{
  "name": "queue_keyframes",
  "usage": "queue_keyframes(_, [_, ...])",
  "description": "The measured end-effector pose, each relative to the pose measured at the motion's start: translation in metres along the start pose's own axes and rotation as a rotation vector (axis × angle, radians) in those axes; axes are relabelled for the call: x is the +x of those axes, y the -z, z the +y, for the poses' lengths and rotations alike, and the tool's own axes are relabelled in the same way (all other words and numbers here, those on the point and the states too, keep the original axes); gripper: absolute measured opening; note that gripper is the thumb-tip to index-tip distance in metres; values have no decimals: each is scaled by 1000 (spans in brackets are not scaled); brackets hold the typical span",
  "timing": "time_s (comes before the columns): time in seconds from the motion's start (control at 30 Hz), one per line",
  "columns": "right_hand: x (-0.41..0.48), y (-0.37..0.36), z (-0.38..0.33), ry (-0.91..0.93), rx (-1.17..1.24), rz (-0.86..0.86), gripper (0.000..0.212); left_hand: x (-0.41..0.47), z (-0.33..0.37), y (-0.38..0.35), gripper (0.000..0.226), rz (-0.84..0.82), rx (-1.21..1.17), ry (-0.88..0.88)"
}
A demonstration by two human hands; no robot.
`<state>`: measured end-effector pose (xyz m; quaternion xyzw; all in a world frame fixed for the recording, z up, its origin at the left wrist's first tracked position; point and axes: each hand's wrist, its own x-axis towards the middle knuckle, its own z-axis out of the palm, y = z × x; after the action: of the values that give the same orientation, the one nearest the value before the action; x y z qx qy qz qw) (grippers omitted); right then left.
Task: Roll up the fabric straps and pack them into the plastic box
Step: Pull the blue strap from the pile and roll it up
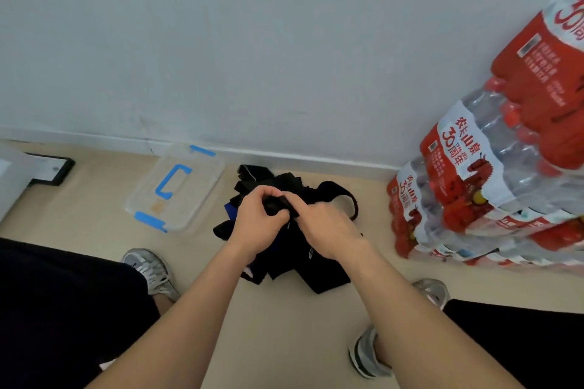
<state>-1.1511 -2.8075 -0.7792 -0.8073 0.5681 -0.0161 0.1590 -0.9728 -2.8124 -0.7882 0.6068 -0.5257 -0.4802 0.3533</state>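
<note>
A heap of black fabric straps (319,275) lies on the beige floor in front of me, one of them curving out in a loop to the right. Above the heap my left hand (257,223) and my right hand (325,227) both grip one black strap (279,204), held between the fingers of the two hands. The clear plastic box (202,196) with blue latches stands on the floor just left of the heap, close to the wall; nothing shows inside it.
Stacked packs of water bottles (493,180) in red and white wrap stand at the right against the wall. A black-framed flat item (52,169) lies at the far left. My knees and grey shoes (151,268) flank the heap.
</note>
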Motion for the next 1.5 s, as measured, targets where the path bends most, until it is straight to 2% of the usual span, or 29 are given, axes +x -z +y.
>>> queue_keyframes(0.13, [-11,-6,-2,-51,-136,32,68,-5,8,-10,54,-36,110,-39])
queue_keyframes(0.3, [-12,-1,4,-111,-128,66,72,1,20,-9,65,-110,235,-74])
queue_keyframes(0.43, [-7,1,5,-104,-98,67,80,7,22,-4,67,-123,342,-111])
queue_keyframes(0.6, [2,4,12,-138,-36,49,66,14,17,4,72,-212,389,-38])
queue_keyframes(0.83, [15,7,15,-178,-57,20,49,28,23,21,61,-388,612,-67])
queue_keyframes(1.0, [24,8,13,-178,-37,1,53,24,35,27,52,-422,661,-65])
queue_keyframes(1.17, [31,9,11,-162,-45,-21,46,22,49,35,26,-489,680,-56])
queue_keyframes(1.37, [35,8,10,-141,-49,-32,40,20,60,42,23,-521,696,-12])
queue_keyframes(1.5, [39,10,12,-163,-20,-42,41,19,58,42,31,-493,663,-70])
